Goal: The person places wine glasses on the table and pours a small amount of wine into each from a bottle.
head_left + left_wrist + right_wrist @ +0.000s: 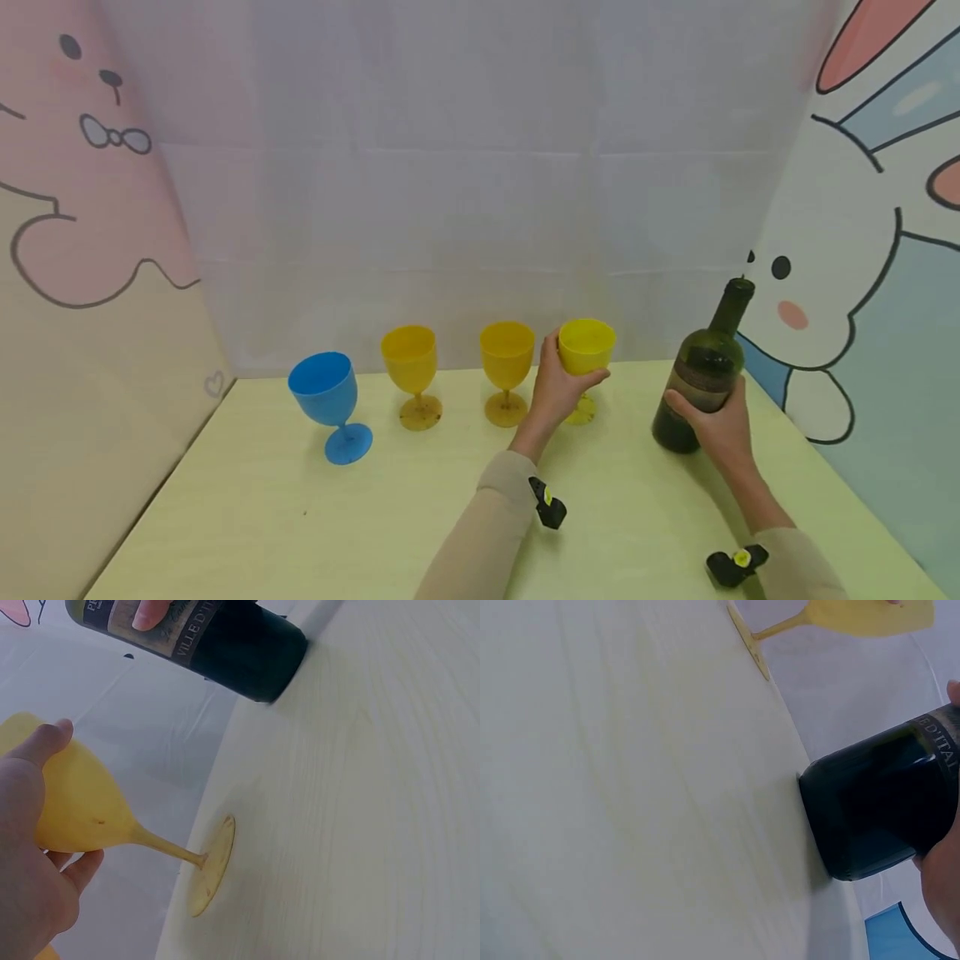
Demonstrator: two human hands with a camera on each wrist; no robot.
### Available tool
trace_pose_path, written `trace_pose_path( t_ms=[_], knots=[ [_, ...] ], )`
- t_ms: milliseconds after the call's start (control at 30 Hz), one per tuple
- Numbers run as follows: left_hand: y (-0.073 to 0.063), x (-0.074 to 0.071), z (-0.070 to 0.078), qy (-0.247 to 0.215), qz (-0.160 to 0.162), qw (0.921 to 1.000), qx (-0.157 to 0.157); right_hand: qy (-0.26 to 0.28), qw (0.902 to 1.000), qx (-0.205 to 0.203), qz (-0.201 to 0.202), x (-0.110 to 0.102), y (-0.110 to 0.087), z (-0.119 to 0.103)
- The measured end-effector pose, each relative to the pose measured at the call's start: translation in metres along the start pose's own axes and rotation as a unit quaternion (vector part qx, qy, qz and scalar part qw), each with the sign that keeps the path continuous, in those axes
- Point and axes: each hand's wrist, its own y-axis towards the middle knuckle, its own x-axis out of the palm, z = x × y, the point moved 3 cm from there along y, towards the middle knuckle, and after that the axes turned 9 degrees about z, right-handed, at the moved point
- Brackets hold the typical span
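Observation:
My left hand (557, 387) holds the bright yellow goblet (587, 346) at the right end of a row, thumb and fingers around its bowl. In the left wrist view the round foot of this goblet (82, 799) is at the tabletop. My right hand (723, 423) grips a dark green wine bottle (708, 354) around its label. The bottle leans, neck toward the upper right, and its base is close to the table in the right wrist view. Part of the label is hidden behind the fingers.
Left of the held goblet stand two darker yellow goblets (507, 354) (409, 357), then a blue goblet (324, 389) nearer the front left. A white cloth (450, 167) hangs behind the pale table (300, 533). Panels with cartoon animals flank both sides.

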Motion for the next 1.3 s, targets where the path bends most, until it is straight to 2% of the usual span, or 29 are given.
trace_pose_path(
  t_ms=[200, 333, 600, 867, 1067, 1300],
  knots=[
    [0.001, 0.000, -0.003, -0.004, -0.002, 1.0000, -0.001, -0.010, 0.9999, 0.010, 0.010, -0.002, -0.004, -0.007],
    [0.001, 0.000, -0.004, 0.000, -0.002, 1.0000, -0.002, -0.017, 0.9999, 0.003, -0.002, -0.005, -0.005, -0.011],
    [-0.001, 0.000, -0.002, 0.007, 0.002, 1.0000, 0.000, -0.059, 0.9956, -0.070, -0.020, -0.013, -0.009, -0.018],
    [-0.001, -0.002, -0.002, 0.006, 0.008, 0.9999, -0.002, -0.065, 0.9893, -0.129, -0.020, -0.020, -0.006, -0.033],
    [-0.001, -0.001, -0.005, 0.002, 0.006, 1.0000, -0.004, -0.087, 0.9776, -0.189, -0.031, -0.031, 0.003, -0.045],
    [0.001, -0.001, -0.004, 0.006, 0.008, 0.9999, -0.005, -0.155, 0.9573, -0.236, -0.062, -0.044, 0.013, -0.060]
  ],
)
